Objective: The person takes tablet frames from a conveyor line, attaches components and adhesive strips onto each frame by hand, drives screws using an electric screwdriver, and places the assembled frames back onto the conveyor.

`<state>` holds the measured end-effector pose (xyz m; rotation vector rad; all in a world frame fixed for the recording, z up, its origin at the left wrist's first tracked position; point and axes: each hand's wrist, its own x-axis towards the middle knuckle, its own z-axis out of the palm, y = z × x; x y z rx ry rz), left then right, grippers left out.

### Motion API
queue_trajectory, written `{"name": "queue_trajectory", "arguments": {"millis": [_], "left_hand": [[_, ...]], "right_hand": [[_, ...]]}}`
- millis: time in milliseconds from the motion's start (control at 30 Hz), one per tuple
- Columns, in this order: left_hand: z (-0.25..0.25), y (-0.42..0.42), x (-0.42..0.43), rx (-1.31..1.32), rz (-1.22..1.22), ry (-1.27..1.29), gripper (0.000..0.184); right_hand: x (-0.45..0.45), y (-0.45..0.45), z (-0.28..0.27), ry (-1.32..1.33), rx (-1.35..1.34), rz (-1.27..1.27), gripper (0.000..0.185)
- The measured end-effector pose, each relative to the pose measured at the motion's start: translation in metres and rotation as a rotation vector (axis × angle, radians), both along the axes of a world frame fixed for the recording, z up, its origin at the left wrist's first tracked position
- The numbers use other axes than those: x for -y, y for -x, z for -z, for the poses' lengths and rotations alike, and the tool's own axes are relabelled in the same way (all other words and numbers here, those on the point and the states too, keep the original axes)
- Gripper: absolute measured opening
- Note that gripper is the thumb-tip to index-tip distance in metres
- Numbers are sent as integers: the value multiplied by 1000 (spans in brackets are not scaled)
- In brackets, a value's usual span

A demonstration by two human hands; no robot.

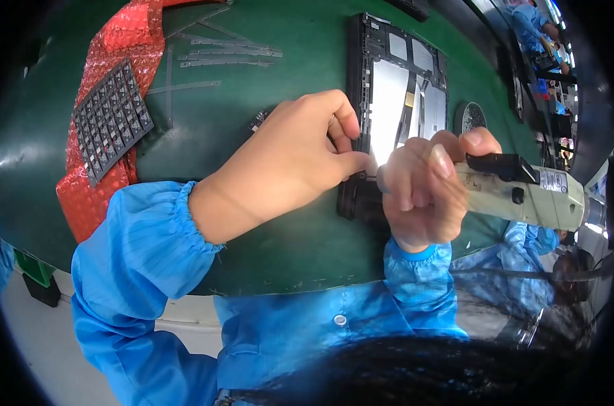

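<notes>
Green worktop (293, 260) carries red bubble wrap (121, 34) at left, then metal strips (232, 51); good work here probably wants light fingertips and tools held clear. The left hand (283, 149), half-curled, has thumb and forefinger parted at the left edge of a black chassis (396, 84), right of centre; whether they pinch anything, I cannot tell. Farther right, the right hand (425, 193) is wrapped around a power screwdriver (540, 203).

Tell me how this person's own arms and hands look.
The left sleeve and right sleeve are long, loose and bright blue, with faint darker lines on the left one. Both narrow to elasticated cuffs at the wrists. The left hand and right hand wear no gloves.
</notes>
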<state>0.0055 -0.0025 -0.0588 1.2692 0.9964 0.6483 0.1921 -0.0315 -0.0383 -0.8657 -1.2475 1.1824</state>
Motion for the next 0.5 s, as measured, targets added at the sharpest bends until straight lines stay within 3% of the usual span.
{"name": "queue_trajectory", "arguments": {"millis": [267,500], "left_hand": [[0,-1,0,-20,-11,-26,25],[9,-7,2,29,-71,-54,23]], "right_hand": [[-3,4,0,-8,158,98,36],[-6,24,-1,-105,164,-2,26]]}}
